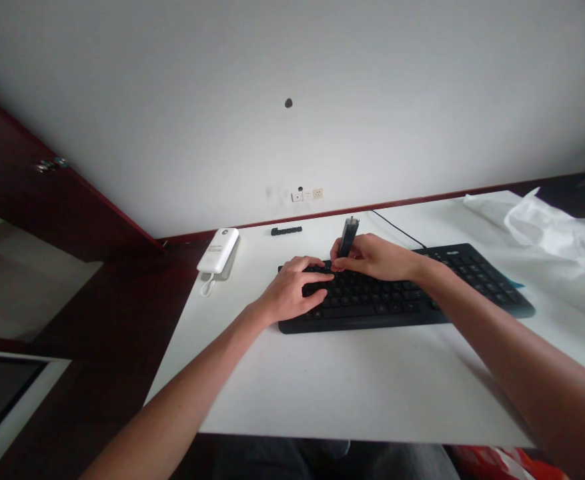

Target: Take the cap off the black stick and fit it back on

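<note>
A black keyboard (357, 327) lies across the white table. My left hand (292, 290) rests on its left part, fingers spread over the keys and gripping nothing. Just to the right, my right hand (372, 257) is closed around a dark, thick, stick-like tool (348, 235) with a greyish top. The tool stands nearly upright, leaning slightly right, over the keyboard's upper left keys. My fingers hide its lower end, so I cannot tell whether it touches a key. Behind the keyboard lies a short row of small black pieces (287, 231), which look like keycaps.
A white power bank (218, 250) with a looped cable sits at the table's left edge. Crumpled white plastic (562, 230) covers the right side. The keyboard's black cable (397, 228) runs toward the wall, which has sockets (308, 195). A dark red door (32, 173) stands at left.
</note>
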### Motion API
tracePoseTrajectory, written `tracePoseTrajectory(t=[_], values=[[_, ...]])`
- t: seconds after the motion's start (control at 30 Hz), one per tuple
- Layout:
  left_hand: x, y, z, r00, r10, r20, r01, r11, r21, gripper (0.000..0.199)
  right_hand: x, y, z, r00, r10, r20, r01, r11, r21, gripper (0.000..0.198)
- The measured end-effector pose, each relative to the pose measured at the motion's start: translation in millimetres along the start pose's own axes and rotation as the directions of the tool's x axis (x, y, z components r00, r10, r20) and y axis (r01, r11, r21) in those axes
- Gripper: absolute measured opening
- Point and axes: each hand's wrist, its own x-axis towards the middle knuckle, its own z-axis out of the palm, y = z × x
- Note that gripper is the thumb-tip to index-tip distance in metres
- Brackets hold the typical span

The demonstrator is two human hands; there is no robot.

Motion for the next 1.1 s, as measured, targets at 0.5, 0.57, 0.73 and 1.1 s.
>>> tracePoseTrajectory(t=[0.5, 0.57, 0.73, 1.1], values=[[-1, 1, 0, 0.999, 0.028, 0.02, -0.03, 0.995, 0.091, 0.037, -2, -17, 7, 1.0, -0.01, -0.027, 0.005, 0.982, -0.186, 0.019], [-2, 1, 0, 0.999, 0.024, 0.028, -0.027, 0.996, 0.088, 0.039, -2, -12, 3, 1.0, -0.012, -0.001, 0.011, 0.992, -0.124, 0.019], [-1, 1, 1, 0.999, 0.019, 0.029, -0.022, 0.996, 0.081, 0.04, -1, 2, -4, 0.996, -0.06, 0.064, 0.057, 0.997, 0.054, 0.023], [-1, 3, -1, 0.999, 0.004, 0.036, -0.006, 0.998, 0.069, 0.041, -1, 19, -11, 0.986, -0.065, 0.15, 0.013, 0.944, 0.33, 0.028]])
